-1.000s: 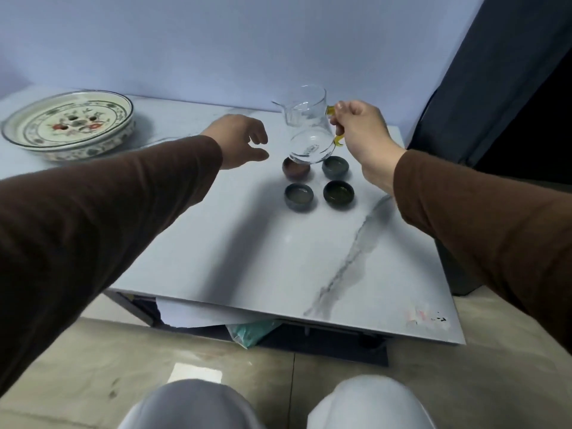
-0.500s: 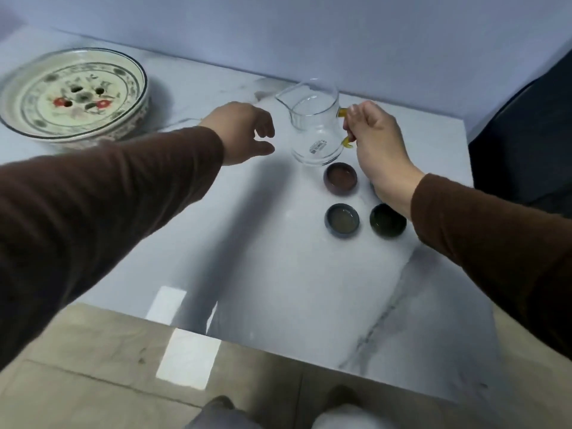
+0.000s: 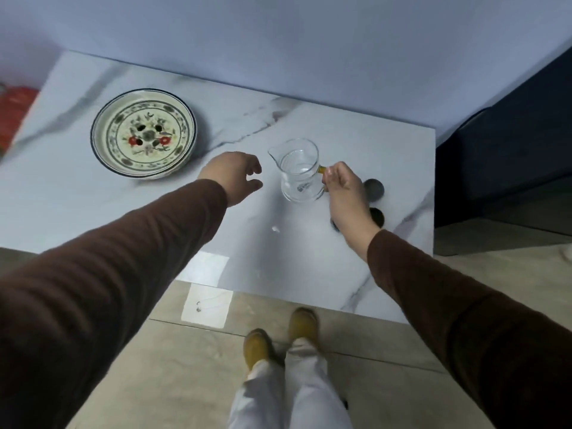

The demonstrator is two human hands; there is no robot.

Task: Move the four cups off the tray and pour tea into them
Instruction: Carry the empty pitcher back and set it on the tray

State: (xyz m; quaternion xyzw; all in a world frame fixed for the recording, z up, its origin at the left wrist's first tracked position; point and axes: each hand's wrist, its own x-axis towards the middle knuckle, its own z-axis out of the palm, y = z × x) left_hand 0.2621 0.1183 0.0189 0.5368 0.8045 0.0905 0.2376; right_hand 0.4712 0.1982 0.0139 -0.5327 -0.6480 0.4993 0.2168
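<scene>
Right hand [image 3: 343, 193] pinches the clear glass pitcher's [image 3: 298, 171] amber handle; its small label is unreadable. At nine o'clock, left hand [image 3: 232, 176] hovers, fingers apart.

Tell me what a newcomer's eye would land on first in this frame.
First, the clear glass pitcher standing upright mid-table, its amber handle pinched by the right hand. Next, the painted tray far left on the marble table, with no cups on it. The left hand hovers open and empty between tray and pitcher, while the right wrist partly hides the dark cups near the table's right edge.
</scene>
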